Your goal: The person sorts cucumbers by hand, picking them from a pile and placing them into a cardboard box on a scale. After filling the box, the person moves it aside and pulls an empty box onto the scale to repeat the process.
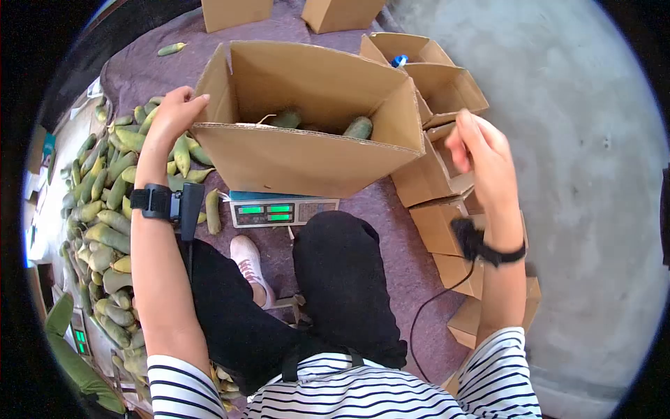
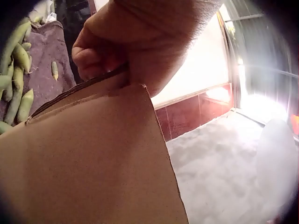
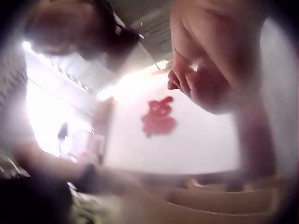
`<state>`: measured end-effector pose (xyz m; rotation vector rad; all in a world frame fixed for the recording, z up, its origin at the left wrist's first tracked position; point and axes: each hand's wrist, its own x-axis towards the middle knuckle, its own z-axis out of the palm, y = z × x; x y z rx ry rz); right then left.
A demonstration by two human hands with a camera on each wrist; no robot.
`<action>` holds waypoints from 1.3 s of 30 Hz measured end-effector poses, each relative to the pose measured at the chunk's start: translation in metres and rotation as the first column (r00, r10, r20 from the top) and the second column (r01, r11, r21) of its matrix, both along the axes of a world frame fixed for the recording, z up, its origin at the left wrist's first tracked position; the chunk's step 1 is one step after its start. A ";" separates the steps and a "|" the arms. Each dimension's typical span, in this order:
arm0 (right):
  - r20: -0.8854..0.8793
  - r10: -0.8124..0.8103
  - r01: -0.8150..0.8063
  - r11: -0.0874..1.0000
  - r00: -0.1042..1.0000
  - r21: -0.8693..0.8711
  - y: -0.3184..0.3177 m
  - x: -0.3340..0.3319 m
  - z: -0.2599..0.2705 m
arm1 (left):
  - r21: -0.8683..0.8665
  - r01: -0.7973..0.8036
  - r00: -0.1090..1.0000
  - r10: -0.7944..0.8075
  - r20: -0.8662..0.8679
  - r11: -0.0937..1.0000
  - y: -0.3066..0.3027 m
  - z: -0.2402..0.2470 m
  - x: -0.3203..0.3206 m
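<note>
A large open cardboard box (image 1: 307, 157) stands over the scale in the head view, with green gourds (image 1: 359, 128) visible inside. The left hand (image 1: 179, 112) grips its left rim; in the left wrist view, the curled fingers of that hand (image 2: 135, 42) hold the top edge of the cardboard (image 2: 93, 154). Raised to the right of the box, apart from it, the right hand (image 1: 483, 157) has curled fingers with nothing seen in them. The right wrist view shows this hand (image 3: 210, 60) with bent fingers, somewhat blurred. The box hides part of the scale (image 1: 279, 211).
Many green gourds (image 1: 105, 241) lie heaped on the left. Smaller cardboard boxes (image 1: 436, 227) line the right side, and a blue object (image 1: 399, 61) sits by the upper ones. More boxes (image 1: 237, 12) stand at the back. Below the right wrist hangs a black cable (image 1: 417, 318).
</note>
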<state>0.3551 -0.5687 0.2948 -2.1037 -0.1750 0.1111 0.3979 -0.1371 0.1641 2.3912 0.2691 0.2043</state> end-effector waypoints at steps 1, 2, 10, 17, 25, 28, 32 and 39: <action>-0.022 -0.065 0.064 0.997 0.998 -0.045 -0.005 0.019 -0.012 | -0.022 0.017 0.999 -0.017 0.034 1.000 0.001 -0.003 0.001; 0.024 -0.075 0.079 0.973 0.997 -0.216 -0.016 0.041 -0.029 | 0.049 0.048 0.998 -0.049 0.036 0.998 0.001 0.002 0.000; -0.293 -0.060 -0.093 0.871 0.954 -0.483 -0.020 0.120 -0.087 | 0.163 0.000 1.000 0.001 -0.009 0.987 -0.001 0.010 0.002; -0.363 -0.087 -0.101 0.878 0.928 -0.468 -0.013 0.132 -0.092 | 0.187 0.056 0.996 -0.041 -0.081 0.981 -0.003 0.017 -0.003; -0.147 0.078 -0.130 0.910 0.986 -0.394 -0.042 0.111 -0.125 | 0.277 0.129 0.987 -0.097 -0.126 0.952 -0.010 0.012 0.002; -0.092 0.029 -0.060 0.931 0.995 -0.361 -0.067 0.072 -0.138 | 0.232 0.151 0.987 -0.135 -0.085 0.961 -0.027 0.018 0.002; -0.092 -0.111 0.096 0.983 0.990 -0.153 -0.119 -0.031 -0.126 | 0.228 0.345 0.936 -0.351 -0.018 0.910 -0.085 0.040 -0.003; -0.147 -0.477 0.420 0.855 0.866 -0.304 -0.245 -0.272 -0.145 | 0.216 0.779 0.623 -0.764 -0.166 0.589 -0.281 0.023 -0.084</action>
